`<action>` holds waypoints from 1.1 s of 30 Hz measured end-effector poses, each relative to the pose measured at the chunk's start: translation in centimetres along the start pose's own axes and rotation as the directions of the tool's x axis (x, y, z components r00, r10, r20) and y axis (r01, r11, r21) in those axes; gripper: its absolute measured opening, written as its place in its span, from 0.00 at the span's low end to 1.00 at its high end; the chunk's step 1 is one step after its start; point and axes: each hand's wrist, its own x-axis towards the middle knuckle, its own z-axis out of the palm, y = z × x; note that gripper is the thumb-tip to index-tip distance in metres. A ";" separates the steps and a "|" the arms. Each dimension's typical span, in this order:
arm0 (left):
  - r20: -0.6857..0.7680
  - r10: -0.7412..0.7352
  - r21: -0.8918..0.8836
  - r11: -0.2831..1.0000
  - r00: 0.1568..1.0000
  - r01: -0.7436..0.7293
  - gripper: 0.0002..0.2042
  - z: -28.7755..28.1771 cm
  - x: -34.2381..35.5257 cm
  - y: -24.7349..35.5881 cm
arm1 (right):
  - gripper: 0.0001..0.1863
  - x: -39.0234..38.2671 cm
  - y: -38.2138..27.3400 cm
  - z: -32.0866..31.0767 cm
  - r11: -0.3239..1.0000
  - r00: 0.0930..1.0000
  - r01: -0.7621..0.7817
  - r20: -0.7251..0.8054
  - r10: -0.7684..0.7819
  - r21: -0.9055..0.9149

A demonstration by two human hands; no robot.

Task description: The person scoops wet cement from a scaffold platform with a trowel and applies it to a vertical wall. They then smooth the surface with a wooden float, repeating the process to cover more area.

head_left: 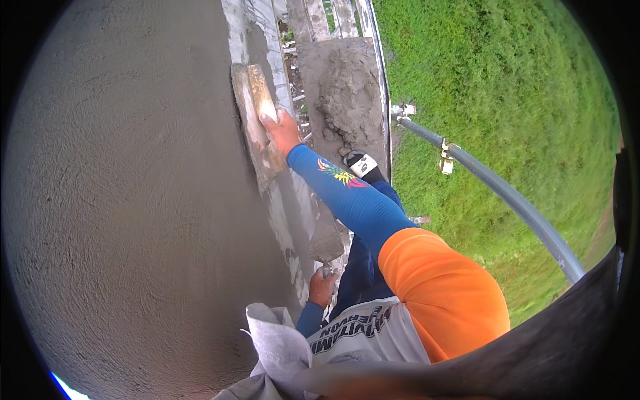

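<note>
My right hand [285, 133] grips the wooden handle of a plastering float [256, 123]. Its long flat board lies against the edge of a grey, wet-plastered wall [147, 187]. Closer to my body, my left hand [322, 288] is closed round the handle of a trowel [327, 239]. Grey mortar coats the trowel's blade, which points away from me. A blue sleeve with a coloured print covers my right forearm and passes over my legs.
A heap of wet mortar [347, 87] sits on a board [313, 53] beyond my sandalled foot [361, 164]. Wooden planks [343, 17] continue past it. A metal scaffold pipe [513, 197] with clamps runs along the right, above grass [493, 87] far below.
</note>
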 end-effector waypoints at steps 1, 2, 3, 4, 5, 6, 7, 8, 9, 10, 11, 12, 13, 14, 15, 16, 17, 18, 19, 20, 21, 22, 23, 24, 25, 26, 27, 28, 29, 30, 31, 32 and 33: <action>-0.008 -0.001 0.066 0.998 1.000 0.002 0.10 0.0 0.0 -0.6 | 0.28 1.6 -0.7 1.6 0.998 0.998 0.063 -0.005 -0.063 0.021; -0.018 -0.046 0.123 0.991 0.999 0.048 0.10 0.2 0.1 -1.2 | 0.30 3.4 -1.5 3.0 0.997 0.997 0.065 -0.046 -0.067 -0.047; 0.002 -0.057 0.083 0.995 0.998 0.056 0.10 0.1 0.0 -1.7 | 0.32 5.6 -2.3 4.1 0.995 0.993 0.070 -0.090 -0.076 -0.074; 0.022 -0.112 0.039 0.993 0.993 0.111 0.10 0.0 -0.4 -2.3 | 0.33 7.5 -2.9 4.1 0.988 0.986 0.156 -0.071 -0.154 0.024; 0.006 -0.176 0.063 0.983 0.984 0.175 0.10 0.0 -0.3 -2.9 | 0.31 10.2 -3.5 4.1 0.983 0.984 0.173 -0.050 -0.171 0.053; 0.007 -0.124 0.007 0.992 0.992 0.123 0.10 0.0 -0.6 -3.7 | 0.31 13.0 -4.2 4.1 0.997 0.998 0.060 0.013 -0.061 0.058; -0.001 -0.154 0.004 0.988 0.988 0.154 0.10 -0.2 -0.5 -4.5 | 0.33 15.8 -4.7 4.1 0.986 0.986 0.158 -0.046 -0.160 -0.046; -0.009 -0.196 -0.001 0.981 0.981 0.196 0.10 -0.4 -0.6 -5.4 | 0.33 18.4 -5.0 4.4 0.974 0.976 0.176 -0.103 -0.192 -0.142; -0.040 -0.192 -0.030 0.981 0.981 0.191 0.10 -0.4 -0.6 -6.5 | 0.34 20.6 -4.8 4.2 0.994 0.993 0.104 -0.059 -0.105 -0.022; -0.057 -0.187 -0.034 0.982 0.981 0.186 0.10 -0.5 -0.7 -7.7 | 0.36 22.7 -4.4 4.0 0.996 0.994 0.065 -0.079 -0.069 -0.055; -0.076 -0.178 -0.041 0.984 0.981 0.175 0.10 -0.5 -0.5 -8.8 | 0.27 23.9 -3.5 4.1 0.976 0.989 0.024 -0.136 -0.055 -0.218; -0.091 -0.128 -0.067 0.990 0.988 0.122 0.10 -0.5 -0.6 -9.8 | 0.28 24.0 -1.7 4.3 0.969 0.993 -0.026 -0.122 -0.004 -0.244; -0.077 -0.226 -0.118 0.969 0.971 0.216 0.11 -0.5 -0.5 -10.8 | 0.29 23.5 0.3 4.4 0.962 0.992 -0.069 -0.120 0.038 -0.266; -0.074 -0.234 -0.096 0.969 0.970 0.226 0.11 -0.7 -0.6 -11.6 | 0.30 22.6 2.5 4.2 0.950 0.989 -0.113 -0.121 0.080 -0.292; -0.067 -0.234 -0.077 0.970 0.970 0.229 0.11 -0.6 -0.5 -12.0 | 0.31 21.7 4.4 3.9 0.936 0.986 -0.147 -0.121 0.114 -0.321; -0.057 -0.295 -0.052 0.955 0.954 0.292 0.12 -0.6 -0.6 -12.3 | 0.32 20.3 6.3 3.4 0.919 0.982 -0.181 -0.124 0.146 -0.350; -0.012 -0.312 -0.052 0.949 0.950 0.311 0.12 -0.6 -0.7 -12.3 | 0.33 18.6 8.0 3.1 0.913 0.981 -0.180 -0.135 0.139 -0.366; -0.008 -0.265 -0.034 0.964 0.964 0.264 0.12 -0.6 -0.8 -11.9 | 0.33 15.9 9.9 2.7 0.925 0.981 -0.165 -0.155 0.117 -0.343; 0.002 -0.253 -0.025 0.967 0.967 0.253 0.12 -0.6 -0.9 -11.4 | 0.34 13.1 11.5 2.4 0.906 0.974 -0.219 -0.143 0.178 -0.362; 0.008 -0.235 -0.029 0.971 0.972 0.236 0.12 -0.6 -1.1 -10.7 | 0.34 10.1 12.9 2.0 0.869 0.936 -0.351 -0.146 0.320 -0.350; 0.017 -0.306 -0.094 0.947 0.952 0.306 0.11 -0.4 -1.1 -9.8 | 0.35 6.6 14.2 1.9 0.822 0.871 -0.490 -0.176 0.458 -0.288; 0.021 -0.286 -0.086 0.954 0.958 0.287 0.10 -0.4 -1.2 -8.9 | 0.36 2.7 15.4 1.4 0.793 0.845 -0.534 -0.140 0.516 -0.293; 0.023 -0.295 -0.086 0.951 0.955 0.295 0.10 -0.4 -1.3 -8.0 | 0.37 -0.8 16.3 1.2 0.758 0.806 -0.591 -0.177 0.564 -0.276; 0.019 -0.326 -0.099 0.940 0.945 0.327 0.09 -0.5 -1.5 -7.2 | 0.37 -4.1 16.9 1.1 0.713 0.753 -0.658 -0.218 0.621 -0.242; 0.029 -0.306 -0.154 0.939 0.952 0.307 0.08 -0.3 -1.6 -6.4 | 0.39 -6.9 17.1 0.9 0.687 0.704 -0.710 -0.195 0.683 -0.155; 0.026 -0.265 -0.130 0.955 0.964 0.266 0.08 -0.4 -1.6 -5.6 | 0.40 -9.1 16.9 0.9 0.666 0.707 -0.707 -0.214 0.674 -0.239; 0.021 -0.251 -0.123 0.960 0.968 0.252 0.08 -0.3 -1.6 -5.0 | 0.35 -11.1 16.4 0.9 0.674 0.717 -0.696 -0.195 0.669 -0.248; 0.026 -0.238 -0.143 0.960 0.971 0.239 0.08 -0.3 -1.6 -4.5 | 0.33 -12.4 15.5 1.1 0.745 0.754 -0.657 -0.136 0.643 -0.117; 0.023 -0.254 -0.127 0.959 0.967 0.255 0.08 -0.3 -1.6 -4.1 | 0.31 -13.4 14.3 1.2 0.788 0.785 -0.616 -0.090 0.613 -0.001; 0.026 -0.263 -0.142 0.954 0.964 0.264 0.08 -0.3 -1.6 -3.8 | 0.29 -13.6 12.9 1.4 0.809 0.810 -0.575 -0.055 0.584 0.121; 0.025 -0.285 -0.157 0.946 0.958 0.285 0.08 -0.3 -1.5 -3.7 | 0.28 -13.0 11.4 1.7 0.876 0.875 -0.472 -0.064 0.479 0.097; 0.030 -0.269 -0.159 0.950 0.963 0.270 0.08 -0.3 -1.5 -3.6 | 0.27 -11.9 9.8 2.1 0.924 0.922 -0.374 -0.078 0.379 0.081; 0.032 -0.266 -0.161 0.950 0.963 0.267 0.08 -0.3 -1.5 -3.6 | 0.25 -10.2 8.2 2.5 0.965 0.963 -0.250 -0.089 0.256 0.072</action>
